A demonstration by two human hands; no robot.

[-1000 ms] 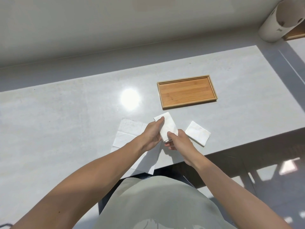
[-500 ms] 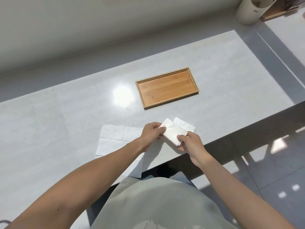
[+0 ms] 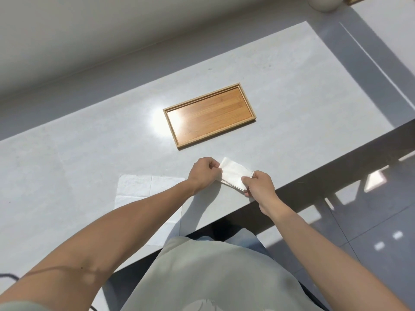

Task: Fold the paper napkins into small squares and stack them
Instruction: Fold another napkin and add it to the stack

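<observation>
Left hand (image 3: 203, 173): fingers curled, pinching the left edge of the folded napkin (image 3: 234, 176) between thumb and fingertips
Right hand (image 3: 259, 185): fingers closed on the near right corner of the same folded napkin, thumb on top
Folded napkin: white, several layers showing at its near edge, held between both hands near the front edge of the desk (image 3: 89, 153); whether its underside touches the desk or a second folded piece cannot be told
Unfolded napkin (image 3: 139, 187): white sheet with crease lines, flat on the desk left of the hands, partly hidden under the left forearm, its near part reaching the desk edge
Wooden tray (image 3: 210, 114): rectangular, raised rim, nothing in it, lying on the desk beyond the hands, apart from the folded napkin
Desk: pale grey, a bright glare spot just left of the tray
White container (image 3: 323, 3): far right corner, cut off by the frame edge
Floor (image 3: 370, 221): grey tiles with light patches, right of the desk
</observation>
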